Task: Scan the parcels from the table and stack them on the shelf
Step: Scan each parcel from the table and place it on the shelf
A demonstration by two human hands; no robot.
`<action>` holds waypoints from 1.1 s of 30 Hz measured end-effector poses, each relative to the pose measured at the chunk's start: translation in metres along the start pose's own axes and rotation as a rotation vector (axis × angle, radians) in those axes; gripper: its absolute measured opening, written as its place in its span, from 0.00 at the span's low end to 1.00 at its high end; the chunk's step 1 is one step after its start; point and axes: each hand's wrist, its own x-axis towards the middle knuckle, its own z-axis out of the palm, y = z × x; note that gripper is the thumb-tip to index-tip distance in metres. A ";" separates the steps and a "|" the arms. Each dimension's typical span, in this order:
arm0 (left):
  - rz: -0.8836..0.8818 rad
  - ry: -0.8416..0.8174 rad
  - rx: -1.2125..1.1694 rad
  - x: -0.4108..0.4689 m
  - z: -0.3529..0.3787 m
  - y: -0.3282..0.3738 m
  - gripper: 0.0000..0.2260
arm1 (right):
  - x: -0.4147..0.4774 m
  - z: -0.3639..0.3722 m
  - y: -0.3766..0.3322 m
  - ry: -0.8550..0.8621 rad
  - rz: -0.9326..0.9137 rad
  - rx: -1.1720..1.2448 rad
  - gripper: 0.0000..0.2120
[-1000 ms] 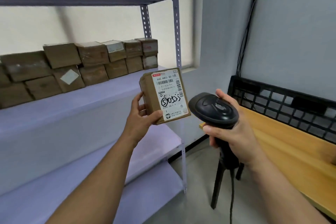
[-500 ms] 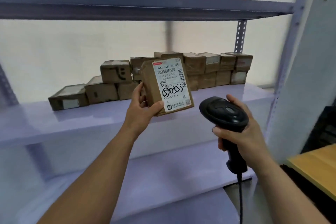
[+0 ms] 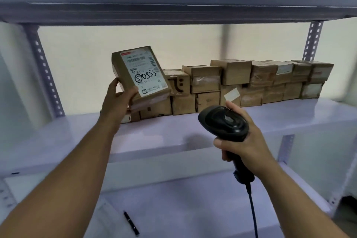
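Shelf [image 3: 289,121], mid tier w/ boxes [image 3: 237,75] stacked two high along back; parcel [image 3: 139,71], label facing out, tilted, gripped by L hand [image 3: 116,100] at the row's left end; scanner [image 3: 224,121], handle clasped in R hand [image 3: 249,147], before the shelf; pen [image 3: 131,223], lower tier.

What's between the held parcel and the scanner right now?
Nothing: the head view shows open air between the parcel and scanner, with stacked boxes on the shelf behind.

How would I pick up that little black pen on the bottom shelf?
Pinch the pen across its thin middle, coming from above: it lies flat on the lower shelf with nothing tall beside it, so fingertips probably fit either side.
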 end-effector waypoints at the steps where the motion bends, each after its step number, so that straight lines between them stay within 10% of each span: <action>1: -0.017 0.013 -0.018 0.011 -0.007 -0.001 0.26 | 0.005 0.006 0.001 -0.003 0.000 -0.006 0.43; 22: -0.305 0.133 0.080 0.130 -0.062 -0.042 0.21 | 0.063 0.043 0.023 -0.022 0.033 -0.053 0.43; 33: -0.186 0.031 0.128 0.129 -0.052 -0.064 0.22 | 0.069 0.052 0.031 -0.048 0.048 -0.044 0.43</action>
